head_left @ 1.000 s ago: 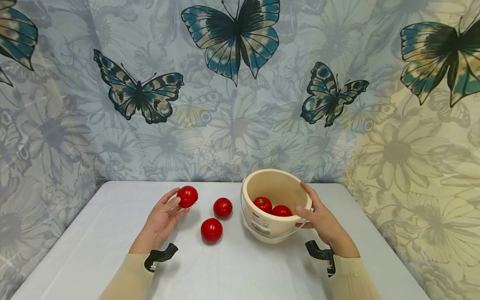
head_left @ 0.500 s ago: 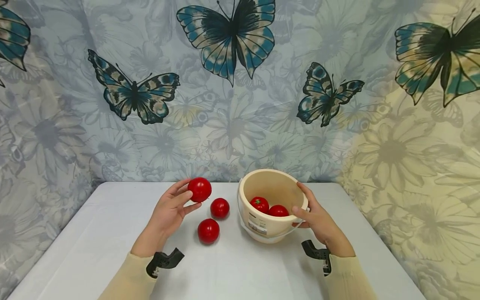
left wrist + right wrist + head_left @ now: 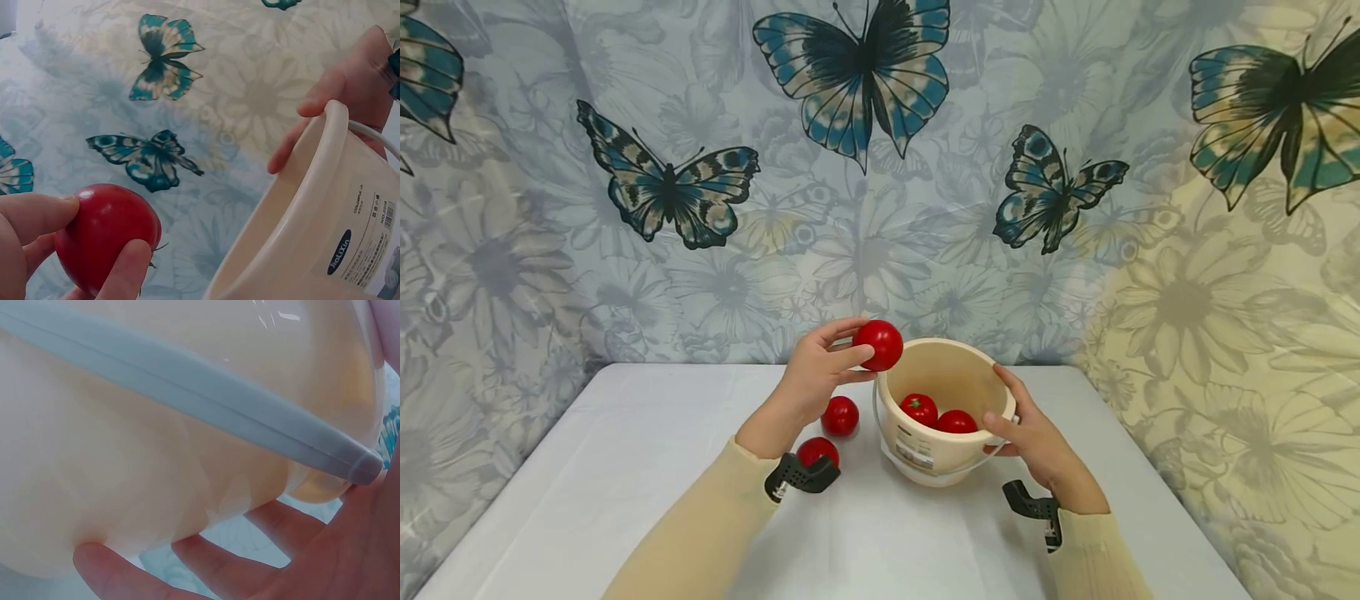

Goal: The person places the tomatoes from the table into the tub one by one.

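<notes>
Held between the thumb and fingers of my left hand (image 3: 816, 371) is a red tomato (image 3: 878, 345), raised at the left rim of a cream bucket (image 3: 925, 454). The left wrist view shows this tomato (image 3: 107, 237) beside the bucket's rim (image 3: 337, 119). Two tomatoes (image 3: 919, 409) (image 3: 957, 422) lie inside the bucket, which tilts toward me. My right hand (image 3: 1045, 446) grips its right rim, thumb inside; in the right wrist view several fingers (image 3: 219, 569) press the outer wall below the pale handle (image 3: 187, 381).
Two more tomatoes (image 3: 840, 416) (image 3: 817, 454) rest on the white tabletop (image 3: 880, 542) left of the bucket, the nearer one partly hidden by the black wrist strap. A butterfly-patterned cloth (image 3: 880, 250) hangs behind the table.
My left hand has lifted the tomato and carried it right, from the left of the loose tomatoes to the bucket's rim. My right hand keeps its grip on the bucket.
</notes>
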Action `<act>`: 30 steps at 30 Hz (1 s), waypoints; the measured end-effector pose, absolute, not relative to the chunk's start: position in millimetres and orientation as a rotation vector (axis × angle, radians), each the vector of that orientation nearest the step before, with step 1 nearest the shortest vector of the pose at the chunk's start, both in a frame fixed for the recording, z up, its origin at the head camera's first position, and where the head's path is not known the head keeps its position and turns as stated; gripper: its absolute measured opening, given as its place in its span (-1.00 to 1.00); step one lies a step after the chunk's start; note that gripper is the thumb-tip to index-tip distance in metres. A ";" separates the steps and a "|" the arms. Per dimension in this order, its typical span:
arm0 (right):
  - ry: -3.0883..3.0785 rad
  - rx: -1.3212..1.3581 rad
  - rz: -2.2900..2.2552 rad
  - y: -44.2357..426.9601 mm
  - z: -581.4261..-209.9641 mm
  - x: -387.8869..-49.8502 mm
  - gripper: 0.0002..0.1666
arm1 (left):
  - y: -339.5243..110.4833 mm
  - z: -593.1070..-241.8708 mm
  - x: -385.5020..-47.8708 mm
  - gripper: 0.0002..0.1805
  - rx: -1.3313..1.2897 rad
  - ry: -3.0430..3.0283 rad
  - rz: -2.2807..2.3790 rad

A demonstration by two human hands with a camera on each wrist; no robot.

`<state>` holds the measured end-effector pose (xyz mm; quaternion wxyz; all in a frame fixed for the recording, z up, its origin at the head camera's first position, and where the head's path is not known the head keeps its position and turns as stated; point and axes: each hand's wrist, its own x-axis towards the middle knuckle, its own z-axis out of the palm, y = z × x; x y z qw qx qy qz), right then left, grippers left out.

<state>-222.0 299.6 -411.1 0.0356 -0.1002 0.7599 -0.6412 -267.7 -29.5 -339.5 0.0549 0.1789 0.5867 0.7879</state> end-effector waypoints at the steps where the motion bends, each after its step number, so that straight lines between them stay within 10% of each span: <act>1: 2.338 -0.304 -1.965 299.4 -411.2 -221.9 0.06 | -25.3 -339.5 -269.6 -0.50 0.539 1.781 2.388; 30: 2.351 -0.290 -1.961 298.8 -411.4 -223.0 0.05 | 31.1 -364.6 -280.3 -0.54 0.551 1.719 2.363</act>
